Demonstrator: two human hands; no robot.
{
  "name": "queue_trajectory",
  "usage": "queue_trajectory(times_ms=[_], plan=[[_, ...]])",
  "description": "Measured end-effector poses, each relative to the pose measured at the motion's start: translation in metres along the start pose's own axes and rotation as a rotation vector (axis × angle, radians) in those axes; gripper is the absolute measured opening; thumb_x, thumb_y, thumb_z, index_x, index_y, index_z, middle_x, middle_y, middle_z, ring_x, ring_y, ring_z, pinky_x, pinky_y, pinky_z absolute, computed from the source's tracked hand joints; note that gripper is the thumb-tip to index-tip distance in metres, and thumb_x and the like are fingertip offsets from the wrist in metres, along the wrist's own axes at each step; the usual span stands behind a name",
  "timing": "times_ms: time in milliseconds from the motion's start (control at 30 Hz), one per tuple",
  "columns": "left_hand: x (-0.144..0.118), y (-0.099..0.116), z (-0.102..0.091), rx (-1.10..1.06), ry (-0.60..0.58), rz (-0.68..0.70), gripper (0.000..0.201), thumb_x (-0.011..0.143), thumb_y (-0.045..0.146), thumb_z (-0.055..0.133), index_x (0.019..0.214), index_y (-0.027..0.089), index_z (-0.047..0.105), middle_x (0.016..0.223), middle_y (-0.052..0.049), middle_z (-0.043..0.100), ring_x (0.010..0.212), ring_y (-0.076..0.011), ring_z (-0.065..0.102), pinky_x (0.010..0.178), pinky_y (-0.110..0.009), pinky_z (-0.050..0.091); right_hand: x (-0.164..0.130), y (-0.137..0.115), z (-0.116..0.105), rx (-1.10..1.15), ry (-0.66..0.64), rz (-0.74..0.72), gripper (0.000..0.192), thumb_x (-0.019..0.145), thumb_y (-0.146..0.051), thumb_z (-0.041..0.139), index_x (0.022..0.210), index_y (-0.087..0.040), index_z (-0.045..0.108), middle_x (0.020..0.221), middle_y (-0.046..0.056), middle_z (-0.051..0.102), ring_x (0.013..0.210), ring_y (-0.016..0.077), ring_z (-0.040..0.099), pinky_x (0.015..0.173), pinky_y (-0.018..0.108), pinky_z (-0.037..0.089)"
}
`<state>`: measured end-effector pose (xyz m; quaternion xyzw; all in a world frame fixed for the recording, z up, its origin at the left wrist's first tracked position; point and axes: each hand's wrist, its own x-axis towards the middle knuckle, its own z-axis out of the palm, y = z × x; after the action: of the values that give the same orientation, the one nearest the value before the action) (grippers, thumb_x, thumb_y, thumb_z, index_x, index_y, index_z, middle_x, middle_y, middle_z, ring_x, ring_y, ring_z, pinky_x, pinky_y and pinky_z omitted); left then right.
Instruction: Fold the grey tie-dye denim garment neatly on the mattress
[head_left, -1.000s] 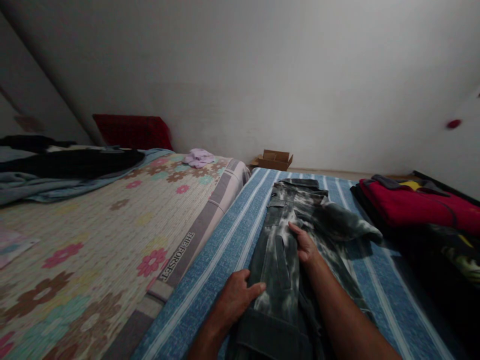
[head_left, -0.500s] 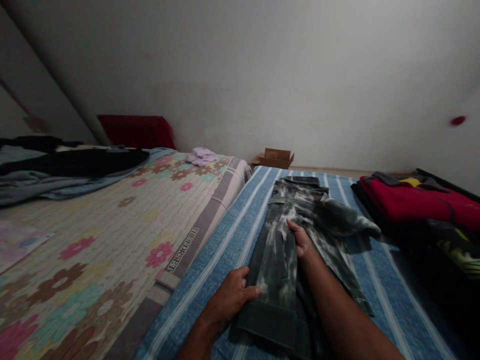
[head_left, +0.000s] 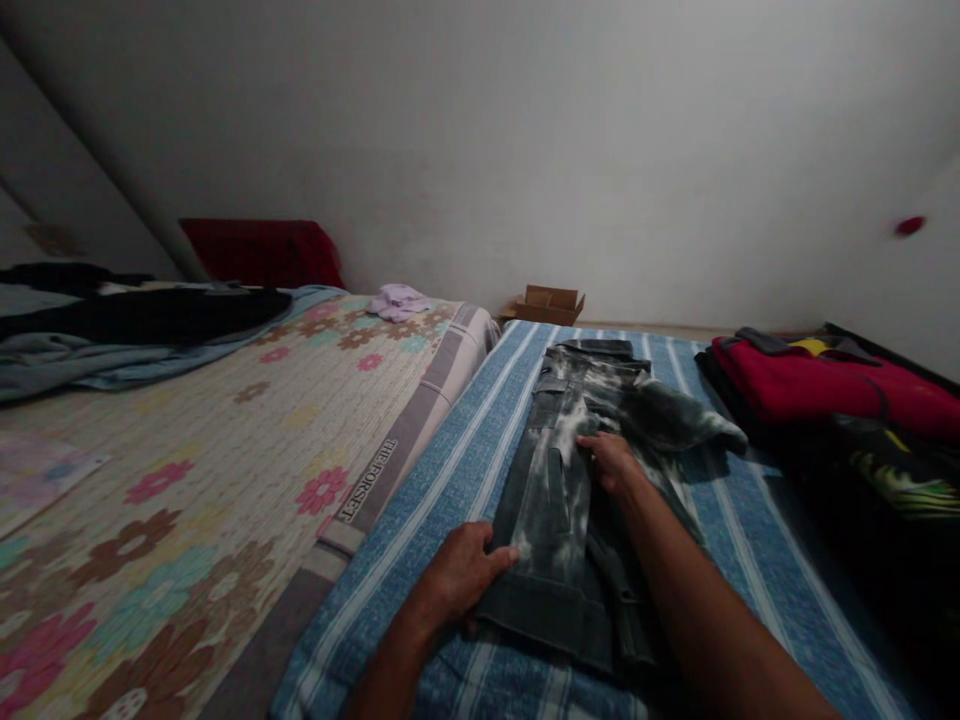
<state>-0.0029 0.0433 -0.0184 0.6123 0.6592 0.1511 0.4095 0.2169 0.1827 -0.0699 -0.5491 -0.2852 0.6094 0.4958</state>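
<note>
A pair of grey-green tie-dye trousers (head_left: 570, 470) lies lengthwise on a blue striped sheet (head_left: 457, 470), waistband at the far end and one leg folded over to the right. My left hand (head_left: 465, 572) grips the near left edge of the trousers, just above the hem, thumb on top. My right hand (head_left: 615, 462) rests flat on the middle of the trousers, fingers together, pressing the fabric down.
A stack of folded clothes with a red garment (head_left: 817, 390) on top sits at the right. A floral bedspread (head_left: 225, 450) covers the bed on the left, with dark clothes (head_left: 142, 315), a lilac cloth (head_left: 397, 300) and a red pillow (head_left: 259, 252). A cardboard box (head_left: 551, 303) stands by the wall.
The view has tilted slightly, so the trousers sit further from the bottom edge. My right hand slid a little along the trousers; my left hand kept its hold near the hem.
</note>
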Motion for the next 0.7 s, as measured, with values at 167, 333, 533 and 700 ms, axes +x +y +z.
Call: queue_trajectory(times_ms=[167, 333, 533, 700], plan=[[-0.012, 0.005, 0.002, 0.389, 0.145, 0.033, 0.028, 0.079, 0.043, 0.050, 0.070, 0.017, 0.054, 0.066, -0.006, 0.060, 0.066, -0.0235, 0.059, 0.059, -0.030, 0.040, -0.008, -0.002, -0.003, -0.155, 0.165, -0.046, 0.026, 0.058, -0.008, 0.067, 0.081, -0.018, 0.058, 0.049, -0.007, 0.053, 0.040, 0.0090, 0.047, 0.036, 0.018, 0.034], [-0.006, 0.027, 0.004, 0.585, 0.229, 0.213, 0.024, 0.084, 0.030, 0.045, 0.098, 0.013, 0.057, 0.100, -0.015, 0.061, 0.099, -0.0289, 0.057, 0.084, -0.038, 0.041, -0.011, -0.002, 0.003, -0.269, 0.222, -0.114, 0.031, 0.058, -0.010, 0.065, 0.087, -0.016, 0.061, 0.057, -0.004, 0.059, 0.050, 0.0109, 0.054, 0.043, 0.018, 0.040], [0.047, 0.052, 0.032, 0.581, 0.117, 0.373, 0.053, 0.088, 0.037, 0.042, 0.130, 0.005, 0.039, 0.146, -0.021, 0.026, 0.136, -0.0295, 0.019, 0.109, -0.040, 0.019, -0.015, -0.006, 0.001, -0.361, 0.234, -0.154, 0.038, 0.057, -0.011, 0.066, 0.094, -0.015, 0.061, 0.063, -0.001, 0.061, 0.055, 0.0128, 0.057, 0.046, 0.019, 0.043], [0.069, 0.042, 0.053, 0.679, 0.068, 0.290, 0.077, 0.087, 0.057, 0.031, 0.142, 0.004, 0.020, 0.150, -0.019, 0.010, 0.138, -0.0296, 0.005, 0.110, -0.044, 0.012, -0.023, -0.009, -0.003, -0.449, 0.223, -0.152, 0.055, 0.056, -0.011, 0.067, 0.110, -0.013, 0.056, 0.064, -0.001, 0.061, 0.049, 0.0142, 0.056, 0.038, 0.021, 0.043]])
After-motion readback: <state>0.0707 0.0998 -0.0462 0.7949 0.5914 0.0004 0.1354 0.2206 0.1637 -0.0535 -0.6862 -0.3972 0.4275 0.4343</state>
